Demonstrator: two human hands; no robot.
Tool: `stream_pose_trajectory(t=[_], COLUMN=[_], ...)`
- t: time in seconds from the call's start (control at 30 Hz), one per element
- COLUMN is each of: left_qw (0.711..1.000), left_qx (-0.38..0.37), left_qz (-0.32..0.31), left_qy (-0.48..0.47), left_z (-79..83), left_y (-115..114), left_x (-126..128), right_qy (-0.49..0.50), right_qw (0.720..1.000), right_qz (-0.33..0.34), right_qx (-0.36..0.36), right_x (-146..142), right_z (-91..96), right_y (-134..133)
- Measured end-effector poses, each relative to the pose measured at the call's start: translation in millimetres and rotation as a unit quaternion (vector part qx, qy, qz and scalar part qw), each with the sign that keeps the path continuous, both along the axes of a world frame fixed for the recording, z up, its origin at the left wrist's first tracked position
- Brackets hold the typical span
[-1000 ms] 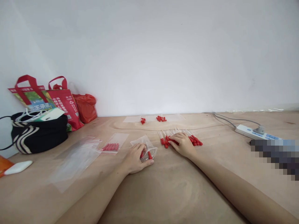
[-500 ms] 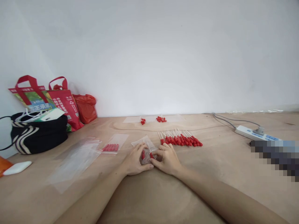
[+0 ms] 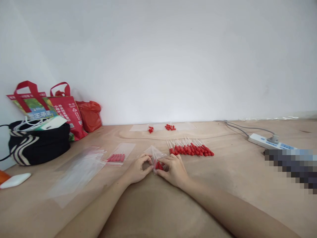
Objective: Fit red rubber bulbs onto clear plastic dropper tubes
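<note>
Between my hands, a small clear plastic bag (image 3: 154,152) stands tilted over the table with several red-headed pieces (image 3: 159,165) inside its near end. My left hand (image 3: 138,169) pinches the bag's left edge between thumb and fingers. On the other side, my right hand (image 3: 175,169) has its thumb and fingers closed on the bag around the red heads. Just beyond my right hand lies a pile of red-headed sticks (image 3: 192,148), white stems pointing away. Left of my left hand, a filled zip bag (image 3: 116,158) lies flat with several red heads in a row.
Flat clear zip bags (image 3: 79,175) lie at the left. Small red pieces (image 3: 170,127) rest on bags by the wall. A black bag (image 3: 41,143), red shopping bags (image 3: 68,114) and a white object (image 3: 16,180) stand left; a power strip (image 3: 269,142) lies right.
My left hand has shifted slightly left, from cupping the bag to pinching its edge. The bag's red heads are now gathered by my right hand's fingers.
</note>
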State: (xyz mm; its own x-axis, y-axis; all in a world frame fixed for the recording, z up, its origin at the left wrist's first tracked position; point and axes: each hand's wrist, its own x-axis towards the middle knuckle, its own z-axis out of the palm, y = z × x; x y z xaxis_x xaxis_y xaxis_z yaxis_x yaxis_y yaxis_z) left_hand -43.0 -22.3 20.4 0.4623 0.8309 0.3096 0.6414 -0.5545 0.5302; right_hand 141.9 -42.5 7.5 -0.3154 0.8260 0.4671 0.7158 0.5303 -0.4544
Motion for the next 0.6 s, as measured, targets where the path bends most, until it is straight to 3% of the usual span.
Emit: stream_pose_trajectory(t=[0.13,0.33,0.6], left_qw=[1.0,1.0,0.999], left_qx=[0.01,-0.001,-0.036], left_qz=[0.01,-0.028,-0.021], left_qy=[-0.006,0.002,0.012], left_z=[-0.9,-4.5,-6.4], left_y=[1.4,4.2,5.0], left_x=[0.9,1.2,-1.5], right_qy=[-0.013,-0.028,-0.052], right_qw=[1.0,1.0,0.997], right_qz=[-0.007,-0.007,-0.053], right_qx=[-0.013,0.003,0.031], right_x=[-0.7,-2.3,0.2], right_z=[1.2,-0.7,0.0], right_y=[1.5,1.4,0.7])
